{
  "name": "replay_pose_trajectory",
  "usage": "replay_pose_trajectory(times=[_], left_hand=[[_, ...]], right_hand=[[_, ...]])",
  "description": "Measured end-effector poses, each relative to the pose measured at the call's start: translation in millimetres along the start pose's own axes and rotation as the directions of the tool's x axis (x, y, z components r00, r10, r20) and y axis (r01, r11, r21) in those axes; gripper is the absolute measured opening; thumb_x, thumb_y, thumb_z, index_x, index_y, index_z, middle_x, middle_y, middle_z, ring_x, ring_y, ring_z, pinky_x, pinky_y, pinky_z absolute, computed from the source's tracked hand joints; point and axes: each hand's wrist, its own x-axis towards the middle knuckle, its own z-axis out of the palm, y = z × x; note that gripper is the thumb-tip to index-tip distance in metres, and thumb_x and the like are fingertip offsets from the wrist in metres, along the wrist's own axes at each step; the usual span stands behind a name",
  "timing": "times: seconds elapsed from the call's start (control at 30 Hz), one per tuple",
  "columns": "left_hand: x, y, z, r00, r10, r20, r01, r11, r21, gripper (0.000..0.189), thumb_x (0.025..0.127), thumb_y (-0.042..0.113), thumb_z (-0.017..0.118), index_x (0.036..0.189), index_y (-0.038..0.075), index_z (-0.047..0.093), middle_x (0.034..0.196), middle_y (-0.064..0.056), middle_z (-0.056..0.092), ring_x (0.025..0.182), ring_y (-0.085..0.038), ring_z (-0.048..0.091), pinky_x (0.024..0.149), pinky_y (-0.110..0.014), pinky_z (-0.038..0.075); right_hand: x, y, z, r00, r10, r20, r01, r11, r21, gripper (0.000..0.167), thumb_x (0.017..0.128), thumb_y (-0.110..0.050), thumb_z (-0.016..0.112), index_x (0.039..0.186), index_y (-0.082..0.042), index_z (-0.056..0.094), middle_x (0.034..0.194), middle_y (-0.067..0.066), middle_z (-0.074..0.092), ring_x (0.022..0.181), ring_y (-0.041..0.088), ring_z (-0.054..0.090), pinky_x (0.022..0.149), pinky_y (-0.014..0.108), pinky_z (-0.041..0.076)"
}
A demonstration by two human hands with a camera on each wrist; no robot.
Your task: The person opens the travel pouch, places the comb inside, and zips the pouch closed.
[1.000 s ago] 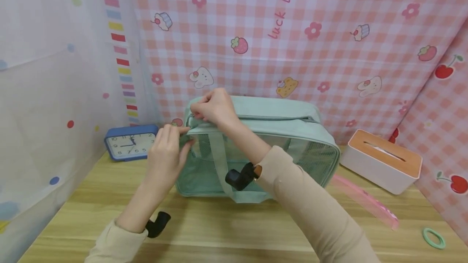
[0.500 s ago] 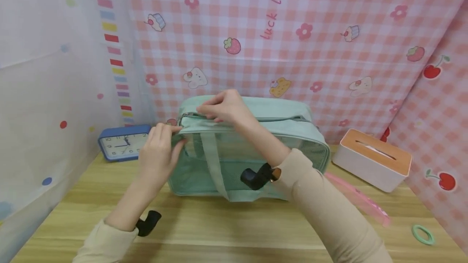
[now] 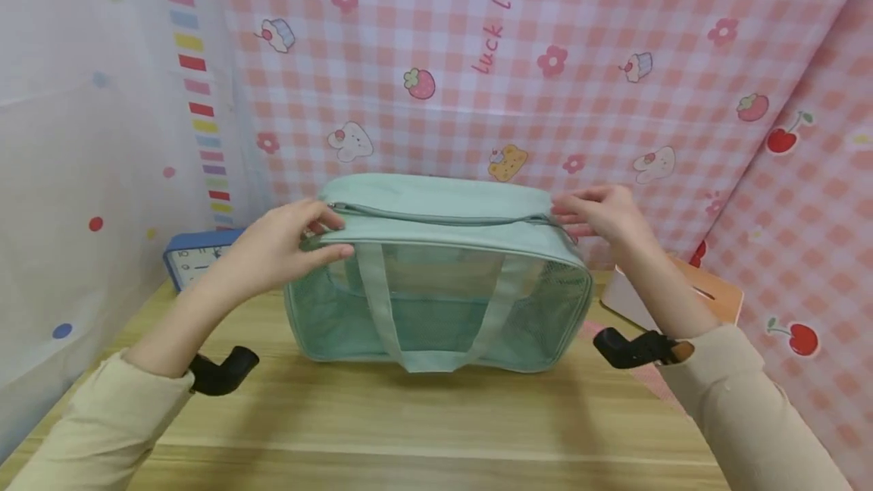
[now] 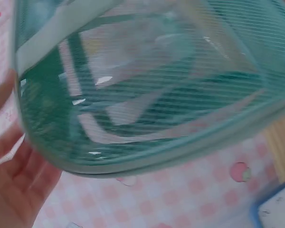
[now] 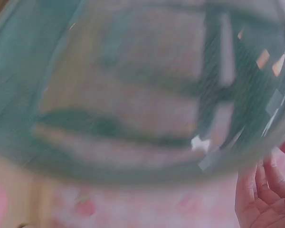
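A mint-green bag [image 3: 436, 195] with see-through, mesh-patterned sides stands upright on the wooden table. Its strap handle [image 3: 436, 360] hangs down the front. Along the top runs a zipper [image 3: 436, 217], with a small metal piece at its left end. My left hand [image 3: 280, 245] is at the bag's upper left corner, thumb along the front edge and fingers loosely bent over the top. At the upper right corner, my right hand [image 3: 603, 217] has its fingers extended against or close beside the bag; contact is unclear. Both wrist views show fingers spread near the bag's rounded edge.
A blue clock [image 3: 194, 258] stands behind my left forearm. To the right, a white tissue box [image 3: 716, 290] with an orange-brown lid is partly covered by my right arm. A pink comb [image 3: 658, 383] lies under that forearm. Patterned cloth [image 3: 409, 36] hangs behind.
My right hand has left the zipper's left end, where its fingers were pinched, and crossed to the bag's right corner. My left hand has shifted over the left corner. The view has turned slightly right.
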Motion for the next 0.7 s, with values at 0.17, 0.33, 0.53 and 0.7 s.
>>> replay_pose_trajectory(times=[0.17, 0.33, 0.53, 0.7], left_hand=[[34.9, 8.6, -12.3, 0.973, 0.097, 0.212, -0.076, 0.992, -0.104, 0.025, 0.093, 0.024, 0.052, 0.11, 0.007, 0.061, 0.107, -0.01, 0.065, 0.098, -0.023, 0.06, 0.084, -0.041, 0.051], [65.5, 12.9, -11.2, 0.916, 0.163, 0.367, -0.128, 0.985, -0.119, 0.022, 0.093, 0.014, 0.052, 0.11, 0.001, 0.06, 0.105, -0.014, 0.064, 0.1, -0.026, 0.06, 0.088, -0.04, 0.049], [84.0, 11.7, -8.2, 0.847, 0.136, 0.513, -0.086, 0.989, -0.121, 0.039, 0.091, 0.015, 0.056, 0.123, -0.005, 0.05, 0.121, -0.02, 0.056, 0.112, -0.032, 0.054, 0.097, -0.04, 0.045], [89.0, 11.4, -8.5, 0.793, 0.058, 0.606, -0.017, 0.997, -0.074, 0.058, 0.091, 0.019, 0.056, 0.137, -0.007, 0.031, 0.139, -0.023, 0.039, 0.129, -0.036, 0.038, 0.108, -0.045, 0.033]], right_hand=[[3.6, 56, -28, 0.996, 0.084, 0.026, -0.086, 0.992, 0.097, 0.042, 0.09, -0.029, 0.056, 0.119, 0.001, 0.053, 0.064, -0.023, 0.062, 0.066, -0.006, 0.061, 0.064, 0.015, 0.054], [8.1, 111, -39, 0.97, 0.185, 0.157, -0.201, 0.975, 0.094, 0.035, 0.092, -0.026, 0.052, 0.115, 0.001, 0.051, 0.069, -0.019, 0.064, 0.066, -0.004, 0.062, 0.067, 0.018, 0.055], [1.6, 169, -51, 0.928, 0.263, 0.263, -0.222, 0.959, -0.176, 0.041, 0.092, -0.022, 0.052, 0.115, 0.012, 0.048, 0.078, -0.009, 0.062, 0.072, 0.005, 0.06, 0.071, 0.026, 0.054], [-13.8, 202, -63, 0.93, 0.295, 0.219, -0.139, 0.834, -0.534, 0.047, 0.084, -0.026, 0.064, 0.101, 0.015, 0.052, 0.092, 0.021, 0.059, 0.084, 0.028, 0.057, 0.072, 0.041, 0.054]])
